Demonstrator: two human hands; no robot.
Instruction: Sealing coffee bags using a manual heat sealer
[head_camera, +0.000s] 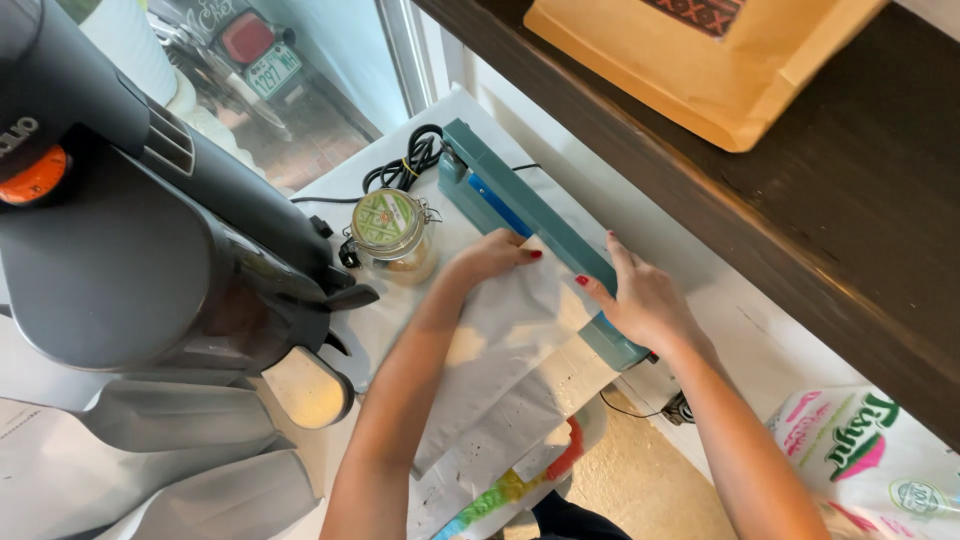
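Your left hand (492, 256) flattens the white bag (505, 345) with fingers spread at the teal sealer (535, 235); your right hand (640, 300) rests open-palmed on the sealer's bar. The bag's long axis runs from the sealer toward you.

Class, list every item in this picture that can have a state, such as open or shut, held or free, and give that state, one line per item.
Teal bar heat sealer: arm down, shut on the bag's edge.
White paper bag: flat, top edge under the sealer arm.
Small glass clip-top jar: lid shut, upright.
Black power cord: coiled, tied.
Left hand: flat on the bag.
Right hand: pressing on the sealer arm.
Brown paper pouch: lying on the dark shelf.
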